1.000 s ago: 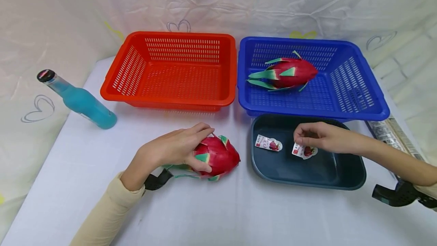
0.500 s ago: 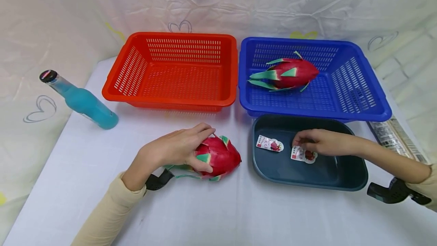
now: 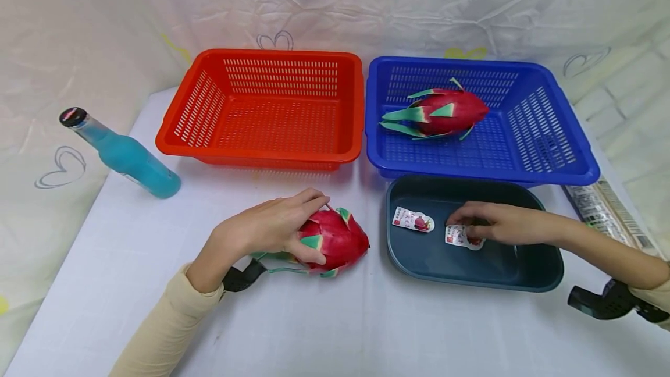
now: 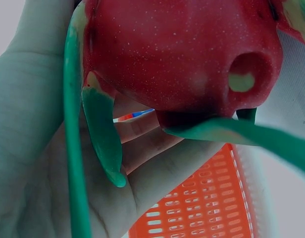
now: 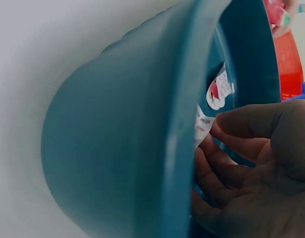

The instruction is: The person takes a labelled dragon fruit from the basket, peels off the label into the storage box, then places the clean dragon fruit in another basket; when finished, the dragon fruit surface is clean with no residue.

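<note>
My left hand (image 3: 267,226) grips a red dragon fruit (image 3: 342,243) with green-tipped scales, lying on the table. In the left wrist view, the palm and fingers lie along one side of that fruit, close to its stem hollow. My right hand (image 3: 497,223) reaches down into a dark teal tray (image 3: 439,269). Its thumb and fingertips pinch the edge of a small white label (image 3: 455,236) printed with a dragon fruit; part of the label is hidden under the fingers. Another such label (image 3: 413,219) lies flat in the tray, to the left.
Behind the hands, a red basket (image 3: 272,159) stands beside a blue basket (image 3: 481,172). In the blue one lies a second dragon fruit (image 3: 455,110). A bottle of blue drink (image 3: 133,156) stands at the left. A printed package (image 3: 609,214) is partly hidden at the right.
My right hand has lowered onto the right label, which has shifted slightly left and turned to lie straighter. My left hand and its dragon fruit have stayed in place.
</note>
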Motion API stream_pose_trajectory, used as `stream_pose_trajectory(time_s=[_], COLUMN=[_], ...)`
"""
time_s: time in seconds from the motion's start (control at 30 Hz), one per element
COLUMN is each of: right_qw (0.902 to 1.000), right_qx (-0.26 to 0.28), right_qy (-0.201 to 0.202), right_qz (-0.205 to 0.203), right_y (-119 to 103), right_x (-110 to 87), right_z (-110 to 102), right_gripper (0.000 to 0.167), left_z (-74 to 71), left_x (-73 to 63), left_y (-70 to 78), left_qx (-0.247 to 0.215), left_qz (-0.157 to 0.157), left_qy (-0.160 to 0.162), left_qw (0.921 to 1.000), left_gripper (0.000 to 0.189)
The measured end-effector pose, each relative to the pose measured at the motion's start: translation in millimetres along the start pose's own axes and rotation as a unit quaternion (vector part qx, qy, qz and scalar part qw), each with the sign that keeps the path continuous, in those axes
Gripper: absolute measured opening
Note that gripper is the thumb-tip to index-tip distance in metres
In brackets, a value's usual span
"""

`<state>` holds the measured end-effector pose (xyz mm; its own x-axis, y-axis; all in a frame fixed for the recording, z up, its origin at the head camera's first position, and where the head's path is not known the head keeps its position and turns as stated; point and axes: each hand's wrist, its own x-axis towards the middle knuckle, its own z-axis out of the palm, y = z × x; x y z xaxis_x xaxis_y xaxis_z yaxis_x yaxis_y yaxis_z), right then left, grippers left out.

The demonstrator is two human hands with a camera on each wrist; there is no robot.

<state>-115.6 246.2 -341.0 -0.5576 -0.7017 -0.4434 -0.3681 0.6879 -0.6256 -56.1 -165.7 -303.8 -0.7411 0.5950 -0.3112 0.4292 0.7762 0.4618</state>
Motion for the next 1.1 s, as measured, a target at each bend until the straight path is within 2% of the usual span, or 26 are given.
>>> stream_pose_trajectory(time_s=[0.27, 0.4, 0.57, 1.1], right_qw=[0.9992, 0.9987, 0.9987, 0.9978], right_qx=[0.030, 0.042, 0.048, 0.021], right_qy=[-0.027, -0.028, -0.013, 0.045], right_qz=[0.005, 0.005, -0.005, -0.043], right_y=[5, 8, 12, 16], right_x=[-6.7, -9.3, -12.7, -13.7], right_z=[2, 5, 10, 21], right_gripper=[0.035, 0.040, 0.042, 0.045], left_z=[-0.2, -0.2, -0.1, -0.2], left_x=[0.5, 0.7, 0.4, -0.1], left_y=[0.0, 0.1, 0.2, 0.2], left_qx=[0.000, 0.003, 0.002, 0.000], left_qz=[0.000, 0.000, 0.001, 0.000], left_qy=[-0.001, 0.001, 0.000, -0.004], left_qw=[1.0000, 1.0000, 1.0000, 1.0000], left_gripper=[0.094, 0.094, 0.093, 0.095])
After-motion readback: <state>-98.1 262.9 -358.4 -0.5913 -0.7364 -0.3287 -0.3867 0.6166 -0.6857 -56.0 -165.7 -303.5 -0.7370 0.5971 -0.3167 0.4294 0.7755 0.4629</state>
